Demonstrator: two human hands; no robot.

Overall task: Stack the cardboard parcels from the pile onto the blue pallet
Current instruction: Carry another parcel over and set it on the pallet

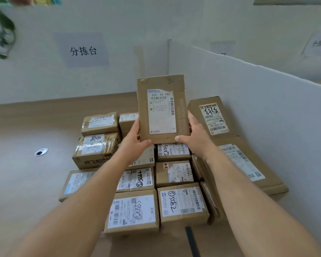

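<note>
The big brown counter (26, 127) holds everything. A tall white board (258, 108) stands along its right side and probably keeps boxes from sliding off that way. The pile of parcels (135, 210) sits in rows beside that board, labels up so they can be read. One big flat parcel (248, 164) leans on the board, maybe because it is too wide to lie with the rest.

Above the pile, a thin parcel (161, 108) is held upright in the air, label facing the person. The left hand (135, 143) grips its lower left edge and the right hand (195, 138) grips its lower right edge, thumbs in front. Using both hands likely keeps it steady.

The blue pallet is not in view, so this parcel is not stacked yet.

A small round hole (41, 151) sits in the counter on the left.
</note>
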